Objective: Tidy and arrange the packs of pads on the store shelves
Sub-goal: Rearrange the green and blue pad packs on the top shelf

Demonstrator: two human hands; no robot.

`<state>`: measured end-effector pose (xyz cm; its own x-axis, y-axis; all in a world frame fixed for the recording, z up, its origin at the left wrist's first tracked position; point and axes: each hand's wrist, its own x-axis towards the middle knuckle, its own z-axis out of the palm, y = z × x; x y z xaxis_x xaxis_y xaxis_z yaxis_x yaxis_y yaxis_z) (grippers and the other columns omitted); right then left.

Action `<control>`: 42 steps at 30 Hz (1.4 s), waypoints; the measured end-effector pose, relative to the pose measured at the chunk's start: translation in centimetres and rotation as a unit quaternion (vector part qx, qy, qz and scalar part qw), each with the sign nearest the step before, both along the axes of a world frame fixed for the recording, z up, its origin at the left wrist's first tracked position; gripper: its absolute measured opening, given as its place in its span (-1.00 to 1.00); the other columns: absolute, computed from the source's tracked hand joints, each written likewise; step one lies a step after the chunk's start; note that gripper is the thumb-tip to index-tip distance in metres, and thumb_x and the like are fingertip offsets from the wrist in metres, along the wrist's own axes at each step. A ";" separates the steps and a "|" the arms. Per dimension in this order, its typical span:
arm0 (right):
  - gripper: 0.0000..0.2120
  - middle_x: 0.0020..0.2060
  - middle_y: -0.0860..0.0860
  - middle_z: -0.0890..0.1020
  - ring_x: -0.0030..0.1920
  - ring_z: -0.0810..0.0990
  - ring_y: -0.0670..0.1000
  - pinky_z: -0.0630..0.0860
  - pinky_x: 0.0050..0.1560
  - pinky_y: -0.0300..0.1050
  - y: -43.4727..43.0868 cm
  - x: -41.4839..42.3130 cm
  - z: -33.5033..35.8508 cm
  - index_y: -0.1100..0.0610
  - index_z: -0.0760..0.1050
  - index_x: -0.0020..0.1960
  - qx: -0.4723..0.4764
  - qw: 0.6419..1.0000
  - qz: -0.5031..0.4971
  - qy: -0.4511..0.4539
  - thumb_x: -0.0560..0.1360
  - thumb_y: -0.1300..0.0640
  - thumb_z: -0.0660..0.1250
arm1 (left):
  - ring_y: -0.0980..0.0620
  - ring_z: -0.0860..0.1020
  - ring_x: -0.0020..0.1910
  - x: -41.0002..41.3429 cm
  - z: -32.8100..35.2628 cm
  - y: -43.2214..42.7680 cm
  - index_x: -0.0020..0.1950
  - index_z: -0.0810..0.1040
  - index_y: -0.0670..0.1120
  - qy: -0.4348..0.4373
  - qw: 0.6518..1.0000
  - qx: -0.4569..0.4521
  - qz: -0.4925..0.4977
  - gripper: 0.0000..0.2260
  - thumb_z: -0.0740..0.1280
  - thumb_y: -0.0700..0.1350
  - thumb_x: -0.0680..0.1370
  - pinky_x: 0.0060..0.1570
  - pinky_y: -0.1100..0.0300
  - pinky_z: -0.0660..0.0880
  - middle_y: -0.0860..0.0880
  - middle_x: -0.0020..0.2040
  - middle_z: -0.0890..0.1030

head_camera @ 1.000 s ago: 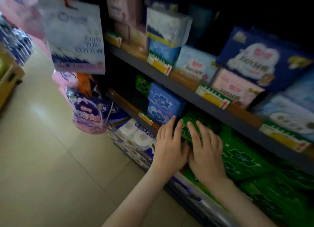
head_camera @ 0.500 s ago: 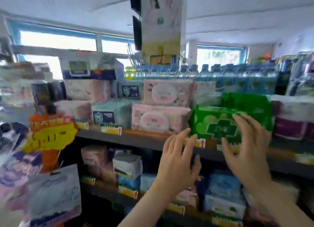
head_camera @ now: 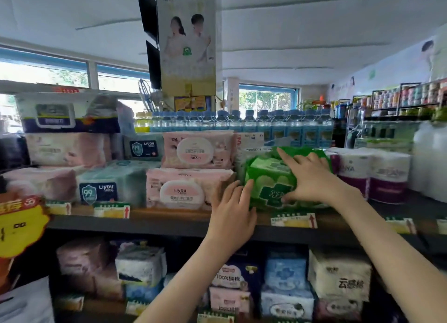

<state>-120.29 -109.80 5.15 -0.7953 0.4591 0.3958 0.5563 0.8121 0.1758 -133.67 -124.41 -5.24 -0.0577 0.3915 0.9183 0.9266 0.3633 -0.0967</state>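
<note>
Green pack of pads (head_camera: pixel 271 177) lay lengthwise left-to-right at the upper shelf's (head_camera: pixel 169 223) near edge, right hand (head_camera: pixel 312 177) clasping its top and front, left hand's (head_camera: pixel 232 209) straight fingers touching its left end.

Pink wipes pk (head_camera: pixel 183 189) front-centre w/ white oval label; 2nd pink pk (head_camera: pixel 197 151) stacked on top, print upside down. Left of them a teal "Liyou 99" pk (head_camera: pixel 108 184), w/ a smaller one (head_camera: pixel 144 147) above & behind. Further left pale pink pks (head_camera: pixel 65 149), w/ a white/navy pk (head_camera: pixel 65 113) on top. Right side: toilet-roll pks (head_camera: pixel 372 175), white w/ purple band, upright; white jug (head_camera: pixel 430 160) just beside, at frame edge. Row of blue-capped water btls (head_camera: pixel 242 122) behind. Yellow price tags (head_camera: pixel 294 220) w/ red arrows along front edge. Yellow/orange promo sign (head_camera: pixel 20 226) far left, partly cut off. Poster (head_camera: pixel 187 39) w/ two ppl hangs from ceiling, dark panels (head_camera: pixel 151 32) beside it. Windows (head_camera: pixel 264 97) at back, trees outside. Wire rack (head_camera: pixel 406 95) w/ jars by right wall.
</note>
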 end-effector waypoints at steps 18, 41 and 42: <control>-0.07 0.16 -0.17 0.35 0.24 0.30 -0.06 0.27 0.23 -0.06 -4.0 9.4 -4.3 -0.17 0.21 0.32 -0.122 0.911 0.247 0.308 0.05 -0.33 0.52 | -0.09 0.21 0.47 5.3 -0.3 -5.6 0.45 0.14 0.00 -0.161 0.938 0.103 -0.288 -0.37 0.32 0.18 0.50 0.40 -0.01 0.26 -0.11 0.45 0.21; -0.22 0.29 -0.22 0.29 0.28 0.32 -0.06 0.36 0.15 -0.08 -12.3 2.1 -25.1 -0.29 0.26 0.32 -0.696 0.691 0.146 -0.132 0.16 -0.41 0.39 | -0.04 0.65 -0.05 5.7 -18.4 -21.2 0.08 0.57 -0.04 -0.811 0.572 -0.099 -0.065 -0.60 0.48 0.15 0.36 0.14 -0.06 0.53 -0.06 0.01 0.67; -0.25 0.29 -0.17 0.36 0.24 0.39 -0.04 0.40 0.10 -0.08 -12.8 1.9 -27.1 -0.28 0.29 0.27 -0.723 0.667 0.112 -0.142 0.14 -0.38 0.43 | -0.05 0.65 -0.04 5.6 -20.1 -21.7 0.07 0.59 -0.04 -0.823 0.557 -0.095 -0.048 -0.53 0.49 0.22 0.30 0.16 -0.08 0.51 -0.05 -0.01 0.68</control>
<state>-118.36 -122.59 -21.93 -0.8569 0.0542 -0.5127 0.5030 0.3054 -0.8085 -128.07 -146.07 -25.32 -0.7311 0.5474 -0.4072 -0.1695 0.4324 0.8856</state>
